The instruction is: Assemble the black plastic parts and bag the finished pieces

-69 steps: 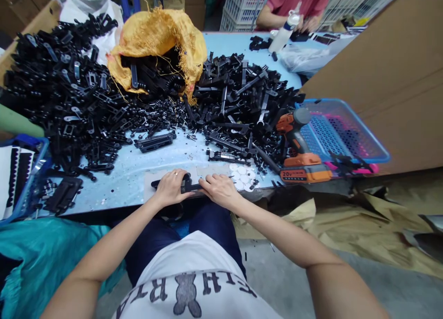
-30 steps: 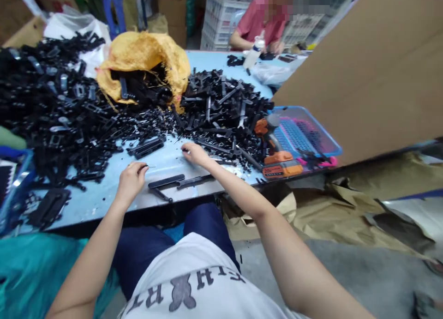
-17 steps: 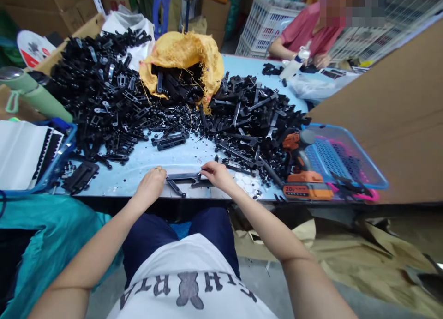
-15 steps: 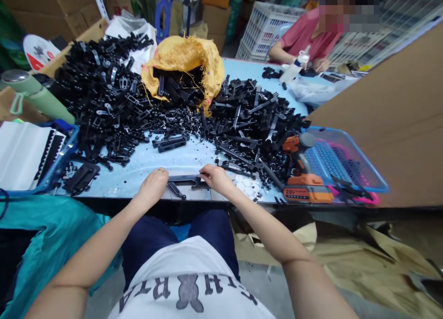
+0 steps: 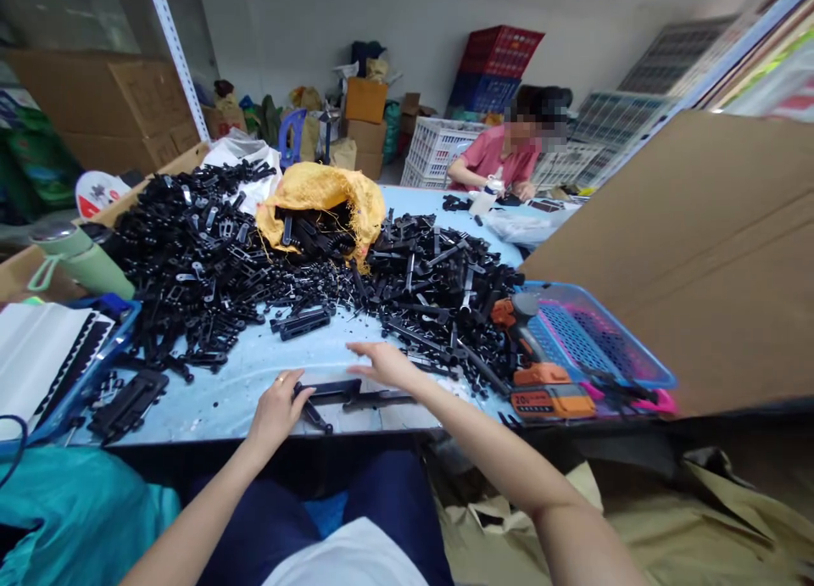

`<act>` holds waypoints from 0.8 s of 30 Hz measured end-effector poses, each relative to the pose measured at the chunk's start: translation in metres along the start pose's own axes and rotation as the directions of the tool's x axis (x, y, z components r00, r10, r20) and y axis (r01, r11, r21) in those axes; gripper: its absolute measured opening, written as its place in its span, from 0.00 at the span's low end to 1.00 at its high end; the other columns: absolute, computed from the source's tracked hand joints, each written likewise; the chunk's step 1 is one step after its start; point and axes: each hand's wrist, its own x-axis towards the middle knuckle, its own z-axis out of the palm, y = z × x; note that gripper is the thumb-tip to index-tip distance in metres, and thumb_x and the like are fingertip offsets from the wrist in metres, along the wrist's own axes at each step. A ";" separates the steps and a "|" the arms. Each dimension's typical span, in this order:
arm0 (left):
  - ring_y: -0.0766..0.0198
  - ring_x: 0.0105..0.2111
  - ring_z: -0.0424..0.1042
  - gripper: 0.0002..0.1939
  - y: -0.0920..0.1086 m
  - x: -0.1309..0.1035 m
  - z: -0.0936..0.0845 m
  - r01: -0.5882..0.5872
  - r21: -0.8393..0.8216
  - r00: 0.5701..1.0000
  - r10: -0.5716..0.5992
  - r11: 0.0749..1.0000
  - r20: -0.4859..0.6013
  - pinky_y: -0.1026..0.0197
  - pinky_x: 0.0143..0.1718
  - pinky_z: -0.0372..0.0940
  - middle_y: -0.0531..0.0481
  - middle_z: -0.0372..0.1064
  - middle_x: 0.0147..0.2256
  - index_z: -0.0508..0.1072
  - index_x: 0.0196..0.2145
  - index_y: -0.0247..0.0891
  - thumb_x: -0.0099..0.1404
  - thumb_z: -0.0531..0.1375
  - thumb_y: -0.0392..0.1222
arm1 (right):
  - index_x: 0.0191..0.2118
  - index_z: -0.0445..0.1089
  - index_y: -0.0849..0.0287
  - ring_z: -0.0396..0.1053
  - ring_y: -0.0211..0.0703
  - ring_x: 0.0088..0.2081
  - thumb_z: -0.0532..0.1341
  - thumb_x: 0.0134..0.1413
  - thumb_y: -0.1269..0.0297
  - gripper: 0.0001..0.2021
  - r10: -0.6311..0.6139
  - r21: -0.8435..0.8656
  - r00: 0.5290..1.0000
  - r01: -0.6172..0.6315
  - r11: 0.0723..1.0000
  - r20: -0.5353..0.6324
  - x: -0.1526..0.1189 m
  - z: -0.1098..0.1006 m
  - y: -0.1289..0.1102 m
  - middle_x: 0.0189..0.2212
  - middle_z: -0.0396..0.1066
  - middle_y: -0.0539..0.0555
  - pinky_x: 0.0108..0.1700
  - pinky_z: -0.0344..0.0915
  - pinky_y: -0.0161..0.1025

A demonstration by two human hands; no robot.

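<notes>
Heap of black parts (image 5: 203, 264), beyond the grip; cordless drill (image 5: 552, 398), well right. Left hand (image 5: 275, 410), pinching a long black bar (image 5: 334, 388) extending rightward; right hand (image 5: 387, 367), loosely spread, unladen, farther right. 1 short black rod (image 5: 316, 418), just nearside.

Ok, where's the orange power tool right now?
In the head view, the orange power tool is to the right of your right hand, between the pile of black parts and the blue basket.
</notes>
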 end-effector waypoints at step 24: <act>0.54 0.35 0.73 0.20 0.035 -0.037 0.004 0.382 0.198 0.922 -0.386 0.902 -0.022 0.56 0.37 0.65 0.42 0.72 0.28 0.73 0.28 0.35 0.63 0.52 0.54 | 0.58 0.60 0.57 0.65 0.43 0.50 0.51 0.62 0.57 0.21 -0.520 -0.025 0.848 0.521 0.853 -0.104 0.029 0.028 -0.043 0.53 0.65 0.57 0.51 0.63 0.40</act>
